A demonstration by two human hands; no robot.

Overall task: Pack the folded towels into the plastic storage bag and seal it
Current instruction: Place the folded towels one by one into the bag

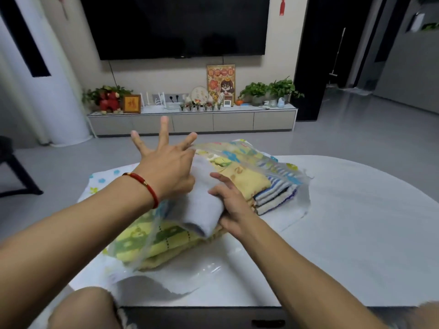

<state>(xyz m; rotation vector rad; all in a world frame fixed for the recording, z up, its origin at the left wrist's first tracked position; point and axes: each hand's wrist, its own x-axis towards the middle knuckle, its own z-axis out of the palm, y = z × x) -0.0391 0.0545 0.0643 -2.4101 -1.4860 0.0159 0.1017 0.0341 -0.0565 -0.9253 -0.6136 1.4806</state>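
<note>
A clear plastic storage bag (288,173) with coloured flower prints lies on the white table (356,222), its mouth facing me. Inside are folded towels: a yellow-green one (152,241) at the front left, a yellow one (247,179), and striped blue-white ones (275,195) at the right. A grey folded towel (204,207) sits on top, partly inside the mouth. My left hand (166,167) lifts the bag's upper flap, three fingers spread straight; thumb and forefinger are hidden. My right hand (230,203) presses the grey towel's right side, fingers bent against it.
The table's near edge runs just in front of my knees (90,307). Beyond it is grey floor (356,138), then a low TV cabinet (192,121) with plants and frames under a wall-mounted TV (175,24). A dark chair (14,172) stands at the left.
</note>
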